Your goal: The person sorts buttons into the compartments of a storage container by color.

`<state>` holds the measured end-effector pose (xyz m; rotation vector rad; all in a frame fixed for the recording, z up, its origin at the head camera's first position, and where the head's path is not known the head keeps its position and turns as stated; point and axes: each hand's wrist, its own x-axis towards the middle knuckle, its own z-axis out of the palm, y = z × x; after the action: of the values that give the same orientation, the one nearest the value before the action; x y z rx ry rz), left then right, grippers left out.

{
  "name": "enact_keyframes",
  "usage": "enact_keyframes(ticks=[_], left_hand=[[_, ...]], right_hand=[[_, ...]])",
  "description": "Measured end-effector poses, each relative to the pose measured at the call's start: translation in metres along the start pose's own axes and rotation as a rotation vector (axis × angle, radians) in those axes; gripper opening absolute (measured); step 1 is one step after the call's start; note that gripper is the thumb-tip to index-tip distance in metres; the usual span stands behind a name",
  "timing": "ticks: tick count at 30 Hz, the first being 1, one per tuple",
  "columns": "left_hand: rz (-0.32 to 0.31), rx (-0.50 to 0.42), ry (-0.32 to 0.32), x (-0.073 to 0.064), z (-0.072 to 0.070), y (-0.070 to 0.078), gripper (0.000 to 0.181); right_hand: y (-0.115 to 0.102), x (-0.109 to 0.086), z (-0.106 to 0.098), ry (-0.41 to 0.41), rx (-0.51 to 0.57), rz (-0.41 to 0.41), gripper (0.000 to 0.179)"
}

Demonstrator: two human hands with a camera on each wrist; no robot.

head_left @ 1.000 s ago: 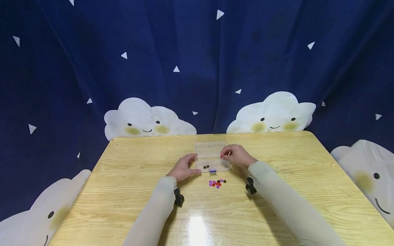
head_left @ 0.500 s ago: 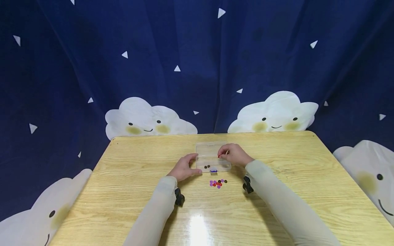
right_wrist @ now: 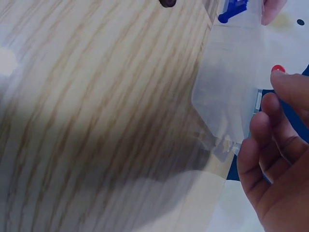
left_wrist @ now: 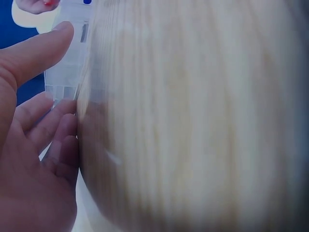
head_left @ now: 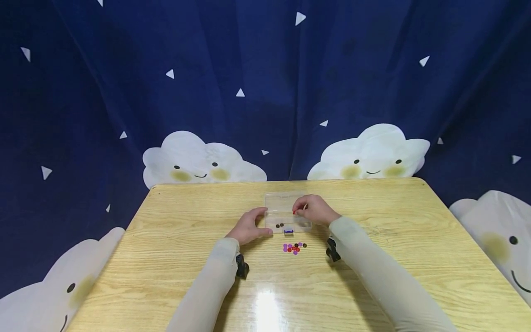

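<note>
Navy curtain (head_left: 265, 64): fills the upper half of the head view, with white triangles and smiling clouds, two of which meet the far table edge.
Wooden table (head_left: 166, 272): spreads over the lower half of the frame, with a bright glare patch at bottom centre.
Pale sleeves (head_left: 203, 288): come in from the bottom edge, one on each side, each with a small black device (head_left: 242, 267) at the wrist.
Clear box (head_left: 300, 226): stands open just right of the frame's centre, long axis running left to right, lid side toward the top of the frame.
Left hand (head_left: 249, 226): at the box's left end, thumb and fingers spread around it (whether they press on the plastic, I cannot tell).
Right hand (head_left: 318, 210): over the box's right half, thumb and forefinger pinching a red piece (head_left: 294, 212).
Blue latch (head_left: 288, 231): mid-front of the box.
Loose pieces (head_left: 293, 248): purple, red and dark, clustered on the wood just below the latch.
Dark pieces (head_left: 277, 226): two, inside the box, near side, left of the latch.
Red piece: at the right fingertips, above the box, up and right of the dark pair; the right hand is much the nearer; contact with the plastic is unclear.
</note>
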<state>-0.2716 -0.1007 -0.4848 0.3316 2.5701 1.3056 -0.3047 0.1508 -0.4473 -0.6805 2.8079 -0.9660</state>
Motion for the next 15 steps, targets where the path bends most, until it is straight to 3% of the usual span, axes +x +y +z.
enact_keyframes(ticks=[15], left_hand=[[0.015,0.009,-0.004,0.0003,0.0003,-0.0015,0.08]], right_hand=[[0.004,0.0003,0.0022,-0.004,-0.036,-0.017,0.012]])
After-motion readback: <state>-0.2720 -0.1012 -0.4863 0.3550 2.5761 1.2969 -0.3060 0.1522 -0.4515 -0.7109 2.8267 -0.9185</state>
